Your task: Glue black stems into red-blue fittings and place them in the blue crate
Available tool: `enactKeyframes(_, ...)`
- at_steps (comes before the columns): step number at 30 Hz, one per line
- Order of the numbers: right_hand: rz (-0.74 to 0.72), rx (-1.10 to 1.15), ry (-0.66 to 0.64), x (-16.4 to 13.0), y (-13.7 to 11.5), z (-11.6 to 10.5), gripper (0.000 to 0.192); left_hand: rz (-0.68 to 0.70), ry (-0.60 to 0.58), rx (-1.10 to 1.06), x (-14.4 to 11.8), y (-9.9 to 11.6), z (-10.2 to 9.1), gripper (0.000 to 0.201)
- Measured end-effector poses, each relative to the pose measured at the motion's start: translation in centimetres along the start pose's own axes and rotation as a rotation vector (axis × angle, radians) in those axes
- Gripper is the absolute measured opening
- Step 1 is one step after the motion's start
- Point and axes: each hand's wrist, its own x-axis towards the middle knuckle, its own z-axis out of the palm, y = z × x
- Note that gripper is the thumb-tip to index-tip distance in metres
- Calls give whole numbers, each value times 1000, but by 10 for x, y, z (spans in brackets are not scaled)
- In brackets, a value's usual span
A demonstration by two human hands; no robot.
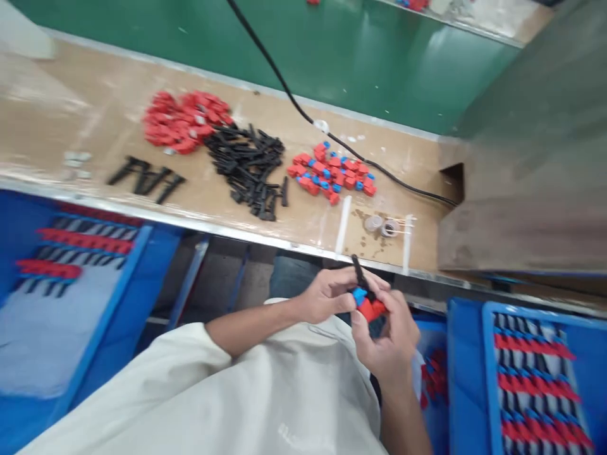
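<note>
Below the desk [303, 227] edge, left hand [327, 294] and right hand [389, 341] close their fingers on a red-and-blue part [367, 304], its black pin [359, 273] seemingly half-seated—best pressed in straight.

Left hand [327, 294] and right hand [389, 338] together below the chest, fingers [367, 278] curled, forearms bent inward

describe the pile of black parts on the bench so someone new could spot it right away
Start at the long tan workbench in front of the green belt. Near its middle lies the pile of black parts, thin dark sticks heaped loosely. It sits between an all-red pile and a red-and-blue cluster, and is the only all-black heap.
</note>
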Motion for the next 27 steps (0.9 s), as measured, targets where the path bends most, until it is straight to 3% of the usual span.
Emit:
enactKeyframes(3, -216, -270, 64, 8, 3, 0, 41, -3, -45, -36, 1, 4, 3, 62)
enactKeyframes(6, -295, -380, 92, 11, 3, 3, 37, -40, 21, -108, -2, -1, 5, 63)
enactKeyframes(10, -244, -359, 70, 8, 4, 6, 33, -76, 121, -133, -4, -11, 6, 65)
enactKeyframes(13, -140, -310, 93, 4, 5, 7, 36, -61, 98, -112, -5, -12, 4, 64)
enactKeyframes(19, -217, -176, 90, -8, -4, -8, 34, 6, 45, 28, -20, -17, 11, 42)
enactKeyframes(23, 37, -166, -14, -36, 1, -46, 31, -89, -139, 69, -14, -32, 35, 34)
enactKeyframes(25, 233, -207, -20, -66, 3, -78, 30, -151, -291, 80, -12, -39, 54, 43)
enactKeyframes(27, 433, -296, 87, -108, 10, -122, 28, -203, -443, 94, -12, -43, 72, 56)
